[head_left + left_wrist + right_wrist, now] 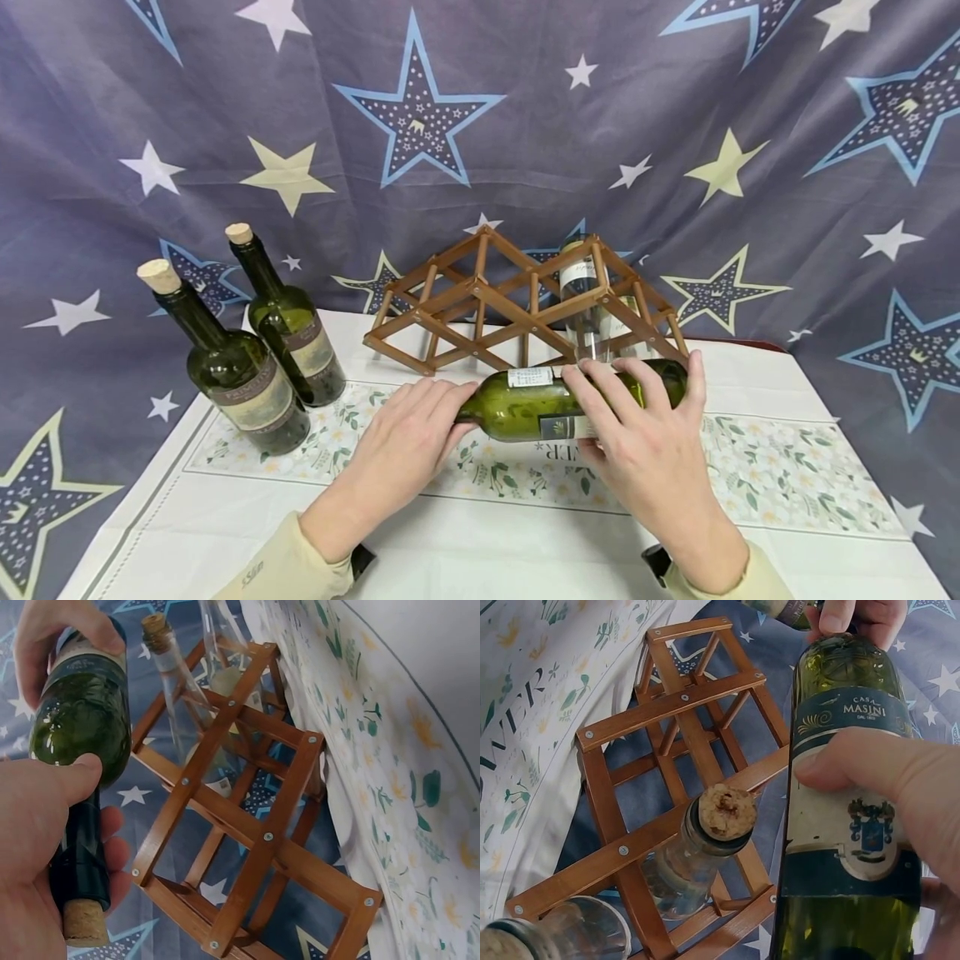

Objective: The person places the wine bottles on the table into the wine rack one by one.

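Observation:
A green wine bottle lies sideways in both hands, in front of the wooden lattice rack. My left hand grips its neck, fingers wrapped round it; the cork shows beyond that hand in the left wrist view. Around the body my right hand holds on, its thumb across the cream and dark green label. Two clear corked bottles stand at the rack's right part, one partly behind its bars. Their lower parts are partly hidden by the held bottle and right hand.
Two dark green corked bottles stand upright at the left of the table. A floral runner crosses the white tablecloth. Behind the rack hangs a star-patterned cloth.

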Available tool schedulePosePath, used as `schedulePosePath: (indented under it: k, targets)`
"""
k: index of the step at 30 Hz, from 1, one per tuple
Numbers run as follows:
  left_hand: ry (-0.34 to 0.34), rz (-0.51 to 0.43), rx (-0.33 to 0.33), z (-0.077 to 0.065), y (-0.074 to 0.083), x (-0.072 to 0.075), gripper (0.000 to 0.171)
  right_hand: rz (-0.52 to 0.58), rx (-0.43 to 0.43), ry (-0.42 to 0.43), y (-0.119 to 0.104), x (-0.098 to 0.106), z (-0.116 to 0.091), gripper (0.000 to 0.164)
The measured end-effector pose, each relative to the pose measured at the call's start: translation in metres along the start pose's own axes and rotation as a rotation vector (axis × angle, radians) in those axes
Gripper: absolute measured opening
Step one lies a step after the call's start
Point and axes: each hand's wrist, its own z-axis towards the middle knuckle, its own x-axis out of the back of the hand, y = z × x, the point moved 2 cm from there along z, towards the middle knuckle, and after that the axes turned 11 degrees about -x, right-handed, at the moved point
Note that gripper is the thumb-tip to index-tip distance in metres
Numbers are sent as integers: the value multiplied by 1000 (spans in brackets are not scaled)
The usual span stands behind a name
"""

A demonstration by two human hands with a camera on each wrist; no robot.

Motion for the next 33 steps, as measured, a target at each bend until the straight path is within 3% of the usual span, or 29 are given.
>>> schedulePosePath:
  k: [20,33]
  targets:
    - [-26,-40,26,-18,-8,3,42,72,50,38,1,-2,1,79]
    - [-77,-105,105,-30,-10,3,45,80,46,48,3,-4,-1,79]
